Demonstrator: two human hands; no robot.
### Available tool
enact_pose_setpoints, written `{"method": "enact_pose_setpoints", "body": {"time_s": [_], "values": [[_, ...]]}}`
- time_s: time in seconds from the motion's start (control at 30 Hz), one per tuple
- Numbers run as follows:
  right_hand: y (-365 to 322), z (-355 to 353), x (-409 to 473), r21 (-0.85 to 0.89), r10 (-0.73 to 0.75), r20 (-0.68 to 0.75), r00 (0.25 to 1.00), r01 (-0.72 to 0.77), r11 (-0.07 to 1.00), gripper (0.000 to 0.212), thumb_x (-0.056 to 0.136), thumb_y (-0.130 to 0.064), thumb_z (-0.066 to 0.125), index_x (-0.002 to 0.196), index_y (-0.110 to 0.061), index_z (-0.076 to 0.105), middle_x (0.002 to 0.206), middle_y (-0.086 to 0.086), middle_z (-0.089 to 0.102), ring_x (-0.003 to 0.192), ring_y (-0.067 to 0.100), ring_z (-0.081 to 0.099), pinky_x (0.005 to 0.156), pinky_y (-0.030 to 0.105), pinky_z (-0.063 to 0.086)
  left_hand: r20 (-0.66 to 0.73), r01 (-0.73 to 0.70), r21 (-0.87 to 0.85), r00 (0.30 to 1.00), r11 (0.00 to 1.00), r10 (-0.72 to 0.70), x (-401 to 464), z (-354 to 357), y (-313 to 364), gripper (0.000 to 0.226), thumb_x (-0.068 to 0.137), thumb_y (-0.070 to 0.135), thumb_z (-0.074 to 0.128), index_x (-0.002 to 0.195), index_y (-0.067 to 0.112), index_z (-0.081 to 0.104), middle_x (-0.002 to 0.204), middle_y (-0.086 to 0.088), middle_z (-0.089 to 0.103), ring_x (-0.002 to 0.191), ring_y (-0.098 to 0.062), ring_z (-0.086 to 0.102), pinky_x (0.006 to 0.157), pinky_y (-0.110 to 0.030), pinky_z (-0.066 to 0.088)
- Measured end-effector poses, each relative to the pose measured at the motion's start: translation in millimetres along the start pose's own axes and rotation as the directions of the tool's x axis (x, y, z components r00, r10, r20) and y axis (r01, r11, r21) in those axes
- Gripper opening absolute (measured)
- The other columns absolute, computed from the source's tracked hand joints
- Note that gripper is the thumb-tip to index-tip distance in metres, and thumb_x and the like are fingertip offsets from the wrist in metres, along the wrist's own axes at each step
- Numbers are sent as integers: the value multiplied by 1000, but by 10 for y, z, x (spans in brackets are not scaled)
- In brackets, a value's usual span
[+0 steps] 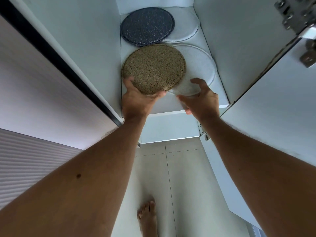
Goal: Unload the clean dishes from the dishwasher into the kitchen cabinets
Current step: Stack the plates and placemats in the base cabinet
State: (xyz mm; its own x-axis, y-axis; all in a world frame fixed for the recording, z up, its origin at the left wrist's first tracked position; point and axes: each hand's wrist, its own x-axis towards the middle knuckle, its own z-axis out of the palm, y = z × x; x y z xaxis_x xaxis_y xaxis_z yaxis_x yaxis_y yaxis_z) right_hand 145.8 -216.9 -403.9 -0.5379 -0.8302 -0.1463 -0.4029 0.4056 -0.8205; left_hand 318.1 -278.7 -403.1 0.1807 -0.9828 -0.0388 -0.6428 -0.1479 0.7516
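The left hand [138, 98] grips the near edge of a tan speckled plate [153, 69], fingers [127, 81] curled up its left rim and thumb along the front, at the front left of the cabinet shelf [220, 93]. The plate partly overlaps a clear glass plate [201, 65] lying to its right on the shelf. The right hand [200, 98] hovers at the glass plate's near edge, fingers spread and loosely bent, holding nothing. Toward the back of the shelf a dark blue speckled plate [147, 26] overlaps another clear plate [186, 26]. The cabinet door [277, 100] stands open on the right
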Motion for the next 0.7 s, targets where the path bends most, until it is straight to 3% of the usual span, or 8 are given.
{"method": "enact_pose_setpoints", "body": {"time_s": [0.07, 0.13, 0.37, 0.53, 0.7], "values": [[14, -2, -24, 5, -10, 15, 1000, 10, 1000, 51, 75, -46, 77, 122, -39, 59, 65, -8, 67, 47, 7, 67, 52, 13, 51, -13, -16, 3, 1000, 1000, 16, -10, -2, -38, 96, 52, 66, 84, 127, 25, 39, 107, -2, 67, 98, -24, 66, 86, -28, 53], [20, -4, -32, 48, 3, 12, 1000, -4, 999, 45, 78, -39, 76, 121, -38, 63, 67, -7, 68, 44, 6, 65, 46, 8, 43, -22, -29, 10, 999, 1000, 29, -23, 9, -78, 90, 52, 68, 82, 122, 27, 42, 102, -1, 69, 94, -24, 67, 83, -27, 54], [58, 1, -10, 116, 28, -19, 999, -26, 993, 40, 83, -31, 73, 120, -37, 63, 93, 1, 71, 46, 12, 68, 45, 13, 45, -51, -90, 49, 994, 995, 92, 9, 33, -127, 92, 56, 70, 79, 132, 30, 45, 108, -4, 72, 103, -24, 67, 89, -30, 53], [58, -9, -2, 104, 39, -3, 999, -38, 994, 41, 82, -30, 71, 122, -37, 62, 78, 1, 70, 44, 13, 67, 49, 18, 51, -75, -63, 21, 995, 998, 64, -29, 27, -91, 89, 57, 63, 83, 125, 21, 44, 101, -1, 66, 93, -23, 65, 78, -22, 46], [58, -3, 17, 110, 38, -9, 999, -37, 993, 41, 82, -29, 72, 121, -37, 62, 83, -2, 69, 44, 14, 67, 49, 19, 50, -70, -54, 13, 996, 998, 55, -42, 28, -73, 84, 58, 60, 85, 116, 15, 44, 91, 4, 58, 77, -17, 53, 69, -19, 38]]}}
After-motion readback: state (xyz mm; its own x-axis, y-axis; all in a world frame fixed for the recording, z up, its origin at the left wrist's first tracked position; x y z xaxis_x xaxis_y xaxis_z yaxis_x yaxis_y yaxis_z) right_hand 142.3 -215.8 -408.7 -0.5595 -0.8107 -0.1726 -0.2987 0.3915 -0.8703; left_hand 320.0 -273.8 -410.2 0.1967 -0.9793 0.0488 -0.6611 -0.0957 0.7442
